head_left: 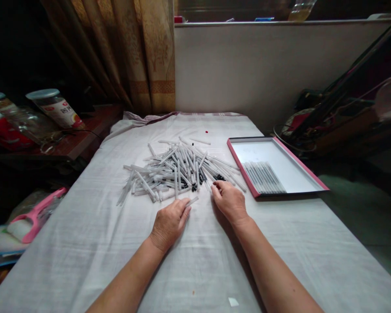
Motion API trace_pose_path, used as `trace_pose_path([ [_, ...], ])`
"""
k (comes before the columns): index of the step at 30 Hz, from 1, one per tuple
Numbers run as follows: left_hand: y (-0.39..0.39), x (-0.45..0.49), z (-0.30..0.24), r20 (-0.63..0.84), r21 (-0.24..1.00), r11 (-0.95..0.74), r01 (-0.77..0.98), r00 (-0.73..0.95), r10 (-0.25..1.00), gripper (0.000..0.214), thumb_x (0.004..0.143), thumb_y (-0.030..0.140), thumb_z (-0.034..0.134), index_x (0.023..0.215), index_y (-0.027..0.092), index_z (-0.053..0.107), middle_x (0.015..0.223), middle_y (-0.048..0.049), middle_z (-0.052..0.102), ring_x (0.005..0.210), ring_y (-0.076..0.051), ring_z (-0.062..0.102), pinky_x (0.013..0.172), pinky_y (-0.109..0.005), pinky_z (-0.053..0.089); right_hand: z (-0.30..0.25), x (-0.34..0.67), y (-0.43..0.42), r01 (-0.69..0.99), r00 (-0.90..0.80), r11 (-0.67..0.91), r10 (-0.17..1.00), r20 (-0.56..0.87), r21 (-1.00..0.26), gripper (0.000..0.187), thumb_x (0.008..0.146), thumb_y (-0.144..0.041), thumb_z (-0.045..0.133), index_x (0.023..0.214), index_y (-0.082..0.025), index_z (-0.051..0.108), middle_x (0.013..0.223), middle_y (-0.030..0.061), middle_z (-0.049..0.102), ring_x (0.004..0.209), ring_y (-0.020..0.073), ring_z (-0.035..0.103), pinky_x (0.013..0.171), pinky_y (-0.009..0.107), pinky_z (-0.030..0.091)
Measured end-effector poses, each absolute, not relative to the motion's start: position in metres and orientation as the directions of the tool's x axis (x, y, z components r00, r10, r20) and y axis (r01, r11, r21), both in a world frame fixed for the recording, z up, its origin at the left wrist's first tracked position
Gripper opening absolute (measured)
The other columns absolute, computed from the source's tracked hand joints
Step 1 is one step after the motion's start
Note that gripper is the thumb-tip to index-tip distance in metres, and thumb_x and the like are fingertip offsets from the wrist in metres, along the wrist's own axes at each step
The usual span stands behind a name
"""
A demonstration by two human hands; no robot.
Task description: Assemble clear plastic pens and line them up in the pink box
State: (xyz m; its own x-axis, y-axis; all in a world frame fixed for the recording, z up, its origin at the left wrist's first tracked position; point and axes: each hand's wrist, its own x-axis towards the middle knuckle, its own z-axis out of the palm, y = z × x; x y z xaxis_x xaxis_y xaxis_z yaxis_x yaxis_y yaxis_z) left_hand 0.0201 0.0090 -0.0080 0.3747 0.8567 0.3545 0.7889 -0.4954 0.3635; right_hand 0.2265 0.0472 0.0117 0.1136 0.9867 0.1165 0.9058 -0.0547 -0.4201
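Observation:
A heap of clear plastic pens with black tips (179,169) lies on a white cloth-covered table (84,243). My left hand (169,224) rests on the cloth just in front of the heap, its fingers pinched on one small clear pen cap (192,201). My right hand (230,201) sits at the heap's near right edge, fingers curled down onto the end of a pen there. A shallow pink-rimmed box lid (308,171) to the right holds a neat row of pens (263,177).
Jars with pale lids (54,106) stand on a dark side table at the left. A pink-handled tool (35,213) lies lower left. Curtains hang behind, and a cluttered pile with rods and cables (339,108) fills the right.

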Motion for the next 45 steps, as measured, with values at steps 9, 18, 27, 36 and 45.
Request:
trace_pose_path([
  [9,0.010,0.020,-0.012,0.390,0.395,-0.504,0.769,0.356,0.849,0.029,0.098,0.033,0.043,0.113,0.020,0.063,0.099,-0.0070,0.074,0.087,-0.019,0.071,0.077,-0.026,0.056,0.028,0.210,0.054,0.959,0.184,-0.201,0.978,-0.103,-0.198,0.028,0.091,-0.029,0.045,0.101,-0.019,0.070,0.101,0.0136,0.072,0.088,0.0258,0.069,0.070,0.033,0.046],
  [18,0.010,0.018,-0.008,0.374,0.428,-0.516,0.742,0.374,0.849,0.025,0.096,0.030,0.046,0.109,0.018,0.065,0.097,-0.0071,0.075,0.087,-0.021,0.072,0.076,-0.029,0.056,0.034,0.212,0.058,0.950,0.158,-0.199,0.971,-0.181,-0.239,0.028,0.086,-0.029,0.048,0.093,-0.020,0.074,0.096,0.0141,0.074,0.092,0.0287,0.069,0.071,0.034,0.047],
  [27,0.010,0.016,-0.010,0.419,0.404,-0.550,0.731,0.386,0.822,0.027,0.097,0.029,0.046,0.115,0.018,0.063,0.101,-0.0065,0.075,0.089,-0.020,0.072,0.077,-0.028,0.057,0.019,0.227,0.043,0.949,0.159,-0.171,0.985,-0.067,-0.265,0.026,0.091,-0.040,0.051,0.101,-0.023,0.068,0.098,0.0076,0.074,0.085,0.0229,0.068,0.066,0.029,0.041],
  [36,0.009,0.016,-0.009,0.415,0.429,-0.544,0.721,0.377,0.828,0.025,0.097,0.029,0.047,0.112,0.019,0.063,0.099,-0.0046,0.075,0.087,-0.019,0.072,0.076,-0.028,0.057,0.020,0.227,0.044,0.950,0.176,-0.182,0.983,-0.044,-0.254,0.023,0.089,-0.029,0.049,0.089,-0.021,0.071,0.092,0.0097,0.075,0.082,0.0246,0.069,0.060,0.030,0.037],
  [45,0.011,0.016,-0.007,0.500,0.308,-0.576,0.757,0.386,0.775,0.026,0.098,0.030,0.045,0.112,0.019,0.065,0.095,-0.0065,0.074,0.085,-0.022,0.069,0.074,-0.035,0.054,0.002,0.267,0.030,0.443,0.473,0.107,0.816,0.333,-0.890,0.026,0.083,-0.043,0.059,0.087,-0.018,0.067,0.089,0.0094,0.076,0.069,0.0187,0.070,0.060,0.028,0.052],
])
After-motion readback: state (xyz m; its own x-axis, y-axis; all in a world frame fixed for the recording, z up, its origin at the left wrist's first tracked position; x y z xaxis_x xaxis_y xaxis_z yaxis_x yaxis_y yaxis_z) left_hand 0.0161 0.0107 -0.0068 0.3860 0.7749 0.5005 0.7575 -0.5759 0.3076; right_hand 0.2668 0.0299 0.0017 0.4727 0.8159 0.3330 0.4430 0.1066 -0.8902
